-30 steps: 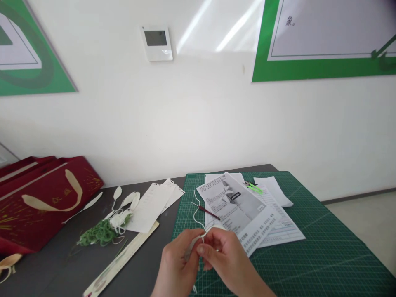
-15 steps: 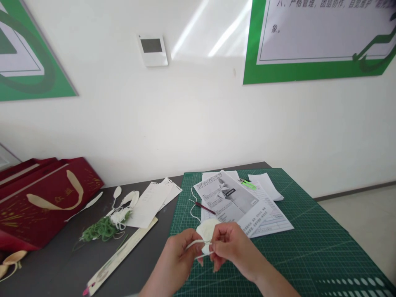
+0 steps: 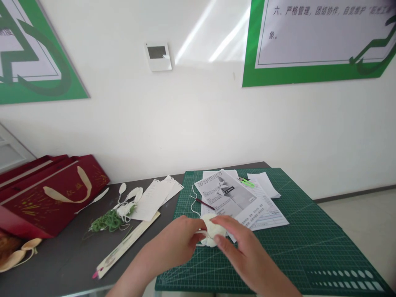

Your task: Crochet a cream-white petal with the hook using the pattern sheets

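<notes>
A ball of white yarn (image 3: 210,239) is between my hands, above the near part of the green cutting mat (image 3: 293,255). My left hand (image 3: 181,239) is closed at the ball's left side, pinching white strands that run into it. The thumb and index finger of my right hand (image 3: 243,247) grip the ball from the right; its other fingers are partly hidden. Behind the ball, a white yarn tail curls past a dark red crochet hook (image 3: 205,203), which lies on the edge of a printed sheet (image 3: 224,198).
Green utility knife (image 3: 246,182) lies on the papers. To the left, on the dark table (image 3: 71,264), are green yarn (image 3: 108,220), white crocheted petals (image 3: 122,188), notebook sheets (image 3: 154,198), a long ruler-like strip (image 3: 130,243) and red gift bags (image 3: 62,194). A wall stands behind.
My right hand has shifted from pinching strands beside my left to gripping the yarn ball, its fingers wider apart. My left hand still pinches the yarn. The view has turned slightly left.
</notes>
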